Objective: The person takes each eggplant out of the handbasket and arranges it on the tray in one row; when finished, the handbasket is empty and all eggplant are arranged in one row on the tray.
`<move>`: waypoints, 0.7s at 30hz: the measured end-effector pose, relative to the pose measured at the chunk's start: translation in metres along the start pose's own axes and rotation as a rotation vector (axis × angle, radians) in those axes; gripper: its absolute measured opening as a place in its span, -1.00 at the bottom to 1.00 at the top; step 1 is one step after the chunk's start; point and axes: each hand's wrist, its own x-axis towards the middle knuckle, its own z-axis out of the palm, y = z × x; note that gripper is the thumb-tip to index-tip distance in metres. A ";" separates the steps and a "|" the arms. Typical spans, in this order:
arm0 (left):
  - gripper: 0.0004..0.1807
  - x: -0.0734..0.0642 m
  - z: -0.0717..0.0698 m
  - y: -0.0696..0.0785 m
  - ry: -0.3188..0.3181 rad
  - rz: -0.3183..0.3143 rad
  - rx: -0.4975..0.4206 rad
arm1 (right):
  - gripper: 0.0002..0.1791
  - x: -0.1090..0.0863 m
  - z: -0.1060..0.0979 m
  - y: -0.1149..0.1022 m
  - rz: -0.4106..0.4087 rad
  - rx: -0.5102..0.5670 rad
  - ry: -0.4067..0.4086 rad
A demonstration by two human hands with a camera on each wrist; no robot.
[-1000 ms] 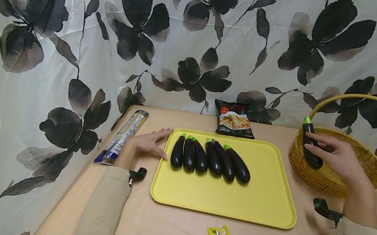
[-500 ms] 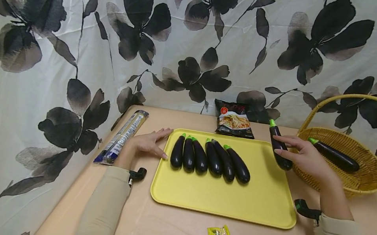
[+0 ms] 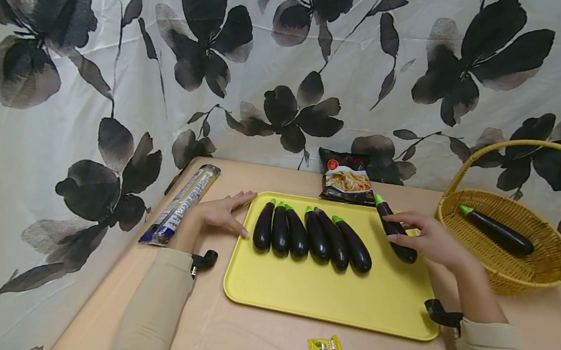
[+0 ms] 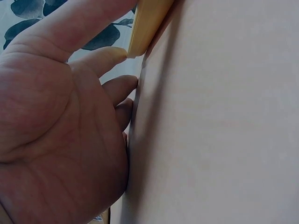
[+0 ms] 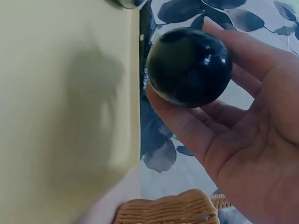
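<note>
My right hand pinches a dark purple eggplant with a green tip between thumb and fingers, over the right part of the yellow tray. In the right wrist view, the round end of this eggplant faces the camera, and a shadow falls on the tray beside it. Several more eggplants lie side by side on the tray's left and middle. At the tray's left edge my left hand rests with fingers spread. The left wrist view shows this hand's palm and a fingertip at the tray rim.
A wicker basket with a tall handle stands at the right, one eggplant inside. Behind the tray sits a black snack bag. A long blue-and-gold packet lies at the left, and a small yellow wrapped packet in front.
The right hand has carried its eggplant leftward from above the basket to over the tray, uncovering the eggplant in the basket. The left hand has stayed at the tray's edge.
</note>
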 end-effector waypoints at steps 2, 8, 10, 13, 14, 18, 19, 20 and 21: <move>0.38 -0.001 0.001 0.000 0.002 0.000 0.000 | -0.44 0.001 0.004 0.001 -0.005 -0.011 -0.017; 0.40 -0.002 0.001 0.000 0.002 -0.003 0.002 | -0.49 0.005 0.016 0.001 -0.046 -0.016 -0.073; 0.40 -0.001 0.001 0.000 0.001 -0.008 0.003 | -0.49 0.005 0.019 0.000 -0.057 -0.013 -0.092; 0.38 -0.001 0.001 0.000 0.000 0.004 0.011 | -0.50 0.006 0.024 0.001 -0.043 -0.022 -0.102; 0.38 -0.001 0.001 0.000 -0.001 0.006 0.014 | -0.50 0.006 0.025 0.001 -0.045 -0.026 -0.105; 0.36 -0.002 0.001 0.001 0.000 0.027 0.021 | -0.51 0.008 0.030 0.000 -0.054 -0.031 -0.114; 0.35 -0.002 0.001 0.001 0.000 0.031 0.021 | -0.51 0.008 0.030 0.000 -0.052 -0.028 -0.118; 0.35 -0.002 0.001 0.001 0.000 0.034 0.021 | -0.51 0.008 0.031 -0.001 -0.057 -0.022 -0.127; 0.34 -0.002 0.001 0.001 0.001 0.036 0.021 | -0.50 0.009 0.031 -0.001 -0.055 -0.019 -0.133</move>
